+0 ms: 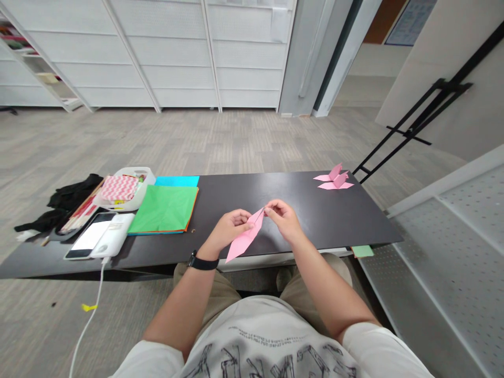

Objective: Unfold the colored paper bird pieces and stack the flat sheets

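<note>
A folded piece of pink origami paper (244, 240), long and pointed, is held over the near edge of the dark table (252, 189). My left hand (232, 227), with a black watch on its wrist, grips the paper along its side, thumb on top. At the far upper tip, the fingertips of my right hand (284, 218) pinch the paper. Toward the table's far right corner stand folded pink paper birds (334, 179), close together; their exact number is hard to make out.
Left on the table lie a green paper stack (165, 207), a blue sheet (177, 181), a white basket (145, 184) with a pink patterned pouch, a phone (90, 239) and a white power bank (114, 236). Its cable hangs over the edge. Black cloth (74, 191) sits farther left.
</note>
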Available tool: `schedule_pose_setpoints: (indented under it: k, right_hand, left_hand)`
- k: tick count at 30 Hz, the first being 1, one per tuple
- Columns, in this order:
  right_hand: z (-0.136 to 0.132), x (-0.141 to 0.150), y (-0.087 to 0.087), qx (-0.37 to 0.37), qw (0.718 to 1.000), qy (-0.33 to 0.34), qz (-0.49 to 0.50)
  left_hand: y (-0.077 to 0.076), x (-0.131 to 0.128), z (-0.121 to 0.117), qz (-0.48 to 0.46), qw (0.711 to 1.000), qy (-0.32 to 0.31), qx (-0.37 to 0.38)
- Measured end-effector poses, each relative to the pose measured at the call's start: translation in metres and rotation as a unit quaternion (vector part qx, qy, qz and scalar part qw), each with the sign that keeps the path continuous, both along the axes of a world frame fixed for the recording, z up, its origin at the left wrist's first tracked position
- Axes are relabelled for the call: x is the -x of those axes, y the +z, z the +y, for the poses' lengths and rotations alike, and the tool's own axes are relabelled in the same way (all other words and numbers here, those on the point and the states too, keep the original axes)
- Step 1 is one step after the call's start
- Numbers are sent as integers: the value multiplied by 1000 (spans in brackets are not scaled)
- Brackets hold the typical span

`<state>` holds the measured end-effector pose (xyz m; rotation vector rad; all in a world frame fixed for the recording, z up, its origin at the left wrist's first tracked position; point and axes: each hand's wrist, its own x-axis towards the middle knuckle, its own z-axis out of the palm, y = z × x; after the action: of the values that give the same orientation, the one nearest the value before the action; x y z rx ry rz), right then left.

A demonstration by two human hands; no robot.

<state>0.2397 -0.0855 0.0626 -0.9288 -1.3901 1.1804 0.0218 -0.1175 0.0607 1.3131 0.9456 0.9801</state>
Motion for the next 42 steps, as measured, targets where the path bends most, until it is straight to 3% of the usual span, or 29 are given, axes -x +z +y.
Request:
schedule_pose_setpoints:
  k: [4, 9, 12, 16, 22, 26, 32, 42]
  right_hand:
    - [-6, 2, -3, 7, 999, -44, 27]
    - [-20, 12, -8, -33, 989, 34, -138]
    - [-20, 14, -9, -50, 984, 14, -172]
    - [-14, 12, -9, -18, 993, -45, -104]
    - [-17, 15, -11, 38, 997, 41, 43]
    - [-21, 20, -15, 12, 999, 24, 40]
    - [-23, 25, -18, -7, 999, -11, 31]
    - [-18, 23, -19, -49, 997, -52, -34]
  left_hand:
    - [-1, 0, 1, -4, 1000, 26, -5]
    - [-2, -4, 4, -6, 994, 103, -37]
    - [-2, -6, 4, -6, 994, 98, -53]
    - [-3, -6, 2, 3, 994, 91, -53]
    - [-2, -10, 3, -10, 987, 152, -52]
    - [0, -20, 2, -21, 988, 142, -50]
    - [5, -33, -1, 7, 972, 225, -75]
    - [9, -32, -4, -32, 989, 130, -68]
